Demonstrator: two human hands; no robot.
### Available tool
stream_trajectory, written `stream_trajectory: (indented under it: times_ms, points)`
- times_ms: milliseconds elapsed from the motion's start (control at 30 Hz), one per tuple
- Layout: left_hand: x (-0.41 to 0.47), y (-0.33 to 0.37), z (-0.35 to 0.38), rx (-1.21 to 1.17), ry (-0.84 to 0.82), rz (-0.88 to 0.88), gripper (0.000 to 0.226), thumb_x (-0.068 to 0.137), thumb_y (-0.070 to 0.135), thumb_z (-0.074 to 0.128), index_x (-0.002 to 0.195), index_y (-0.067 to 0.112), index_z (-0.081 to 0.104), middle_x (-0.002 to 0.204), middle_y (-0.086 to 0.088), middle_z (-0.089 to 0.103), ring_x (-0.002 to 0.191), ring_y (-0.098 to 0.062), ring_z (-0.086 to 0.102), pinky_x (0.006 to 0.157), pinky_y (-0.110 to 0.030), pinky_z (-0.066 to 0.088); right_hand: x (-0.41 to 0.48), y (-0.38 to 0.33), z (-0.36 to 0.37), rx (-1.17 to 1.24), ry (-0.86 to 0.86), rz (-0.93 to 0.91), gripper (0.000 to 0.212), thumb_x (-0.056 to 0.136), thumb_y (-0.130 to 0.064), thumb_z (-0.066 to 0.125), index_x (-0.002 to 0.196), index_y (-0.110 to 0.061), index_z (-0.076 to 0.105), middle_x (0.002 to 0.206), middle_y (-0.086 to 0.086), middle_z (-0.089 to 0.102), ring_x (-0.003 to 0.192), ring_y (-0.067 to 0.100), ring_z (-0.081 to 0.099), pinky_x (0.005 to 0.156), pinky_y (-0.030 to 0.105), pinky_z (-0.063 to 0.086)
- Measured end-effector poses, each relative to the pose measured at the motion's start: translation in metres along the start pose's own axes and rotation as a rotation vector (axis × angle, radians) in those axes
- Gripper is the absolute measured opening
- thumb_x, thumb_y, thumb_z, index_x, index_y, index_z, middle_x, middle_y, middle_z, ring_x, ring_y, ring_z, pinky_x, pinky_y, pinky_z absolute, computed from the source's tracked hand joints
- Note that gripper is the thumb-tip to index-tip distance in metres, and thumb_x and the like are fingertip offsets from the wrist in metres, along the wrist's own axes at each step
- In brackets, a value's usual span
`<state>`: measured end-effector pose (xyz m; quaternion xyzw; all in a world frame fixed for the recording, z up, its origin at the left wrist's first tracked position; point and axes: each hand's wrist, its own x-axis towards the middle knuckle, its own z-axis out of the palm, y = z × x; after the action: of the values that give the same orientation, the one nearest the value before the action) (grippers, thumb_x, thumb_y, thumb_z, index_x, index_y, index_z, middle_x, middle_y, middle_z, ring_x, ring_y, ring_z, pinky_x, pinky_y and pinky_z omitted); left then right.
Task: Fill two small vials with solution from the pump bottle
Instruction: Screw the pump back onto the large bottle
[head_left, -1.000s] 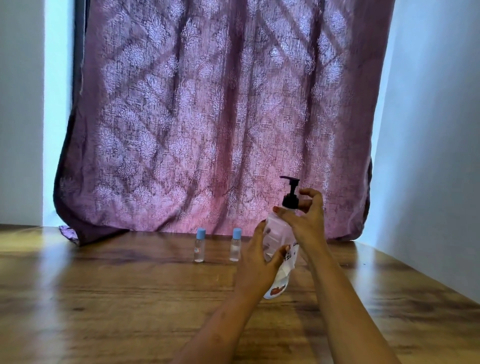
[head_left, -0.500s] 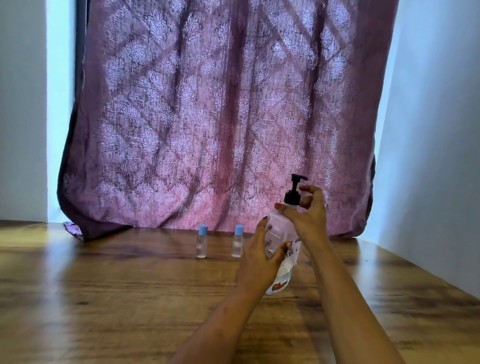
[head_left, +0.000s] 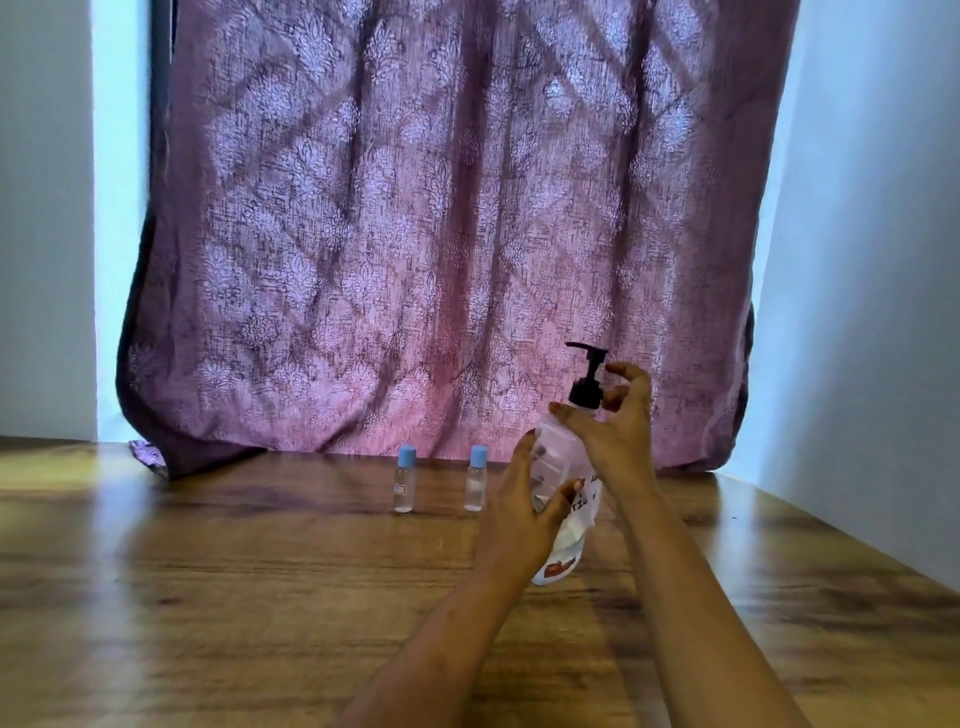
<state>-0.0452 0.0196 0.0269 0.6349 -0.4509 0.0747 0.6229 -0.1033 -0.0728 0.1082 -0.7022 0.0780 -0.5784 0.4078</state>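
The pump bottle (head_left: 558, 457) was over the right half of the wooden table (head_left: 208, 597), held by both hands. The left hand (head_left: 522, 512) gripped the clear body from its left side, fingers and thumb wrapped round the wall. The right hand (head_left: 615, 431) was at the neck — thumb and fingers curled about the black collar (head_left: 584, 395) below the pump head (head_left: 592, 358). Neither hand was free.

The bottle's long axis ran near vertical, the top leaning slightly to the right. Whether the base rested on the table or was raised just off it could not be told. The nozzle (head_left: 574, 345) pointed left, toward the side where the vials stood.

Both vials stood upright near the foot of the curtain (head_left: 441, 234), to the left of the bottle and farther from the person than the hands. The inner vial (head_left: 475, 483) was near the left hand; the outer vial (head_left: 403, 486) stood apart from it, further left. Each carried a blue cap (head_left: 478, 453), so neither was ready to receive solution.

By judgement, the left hand was the nearer to both vials, and a reach would run leftward and away from the body. The right-hand grip on the collar suggested unlocking or unscrewing the pump — which could not be told. The caps would need to come off first.
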Motion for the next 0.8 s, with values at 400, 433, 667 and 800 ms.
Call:
stream_trajectory:
  times_ms: [400,433,667,800]
  points:
    - [-0.0012,0.0011,0.0010,0.020,-0.012,0.013,0.075,0.083,0.054,0.058,0.146,0.037,0.021,0.141,0.011,0.047,0.119,-0.010,0.053,0.095,-0.030,0.048,-0.0035,-0.0054,0.0049,0.042,0.100,0.080,0.039,0.072,-0.023,0.081,0.092,-0.029,0.048,0.093,-0.004,0.064,0.087,0.011,0.062,0.081,0.033,0.053]
    - [-0.0020,0.0017,0.0015,0.020,-0.015,0.020,0.076,0.082,0.057,0.057,0.146,0.037,0.020,0.141,0.010,0.046,0.121,-0.010,0.052,0.096,-0.031,0.048,-0.0033,-0.0057,0.0046,0.013,0.124,0.074,0.044,0.069,-0.025,0.083,0.095,-0.025,0.047,0.096,0.003,0.062,0.089,0.017,0.062,0.081,0.037,0.052]
    - [-0.0004,0.0008,0.0002,-0.005,0.008,-0.013,0.074,0.083,0.053,0.060,0.145,0.037,0.022,0.139,0.011,0.047,0.117,-0.010,0.055,0.091,-0.029,0.049,-0.0013,-0.0082,0.0077,0.196,-0.084,0.125,0.031,0.090,-0.020,0.060,0.120,-0.014,0.054,0.105,-0.003,0.062,0.096,0.012,0.060,0.078,0.019,0.047]
    - [-0.0008,0.0020,-0.0010,0.013,0.001,-0.018,0.074,0.084,0.052,0.060,0.145,0.040,0.020,0.139,0.012,0.048,0.114,-0.008,0.056,0.090,-0.031,0.050,-0.0015,-0.0048,0.0034,0.175,-0.011,0.107,0.017,0.085,-0.020,0.067,0.100,-0.025,0.060,0.093,-0.008,0.066,0.088,0.009,0.063,0.080,0.026,0.049]
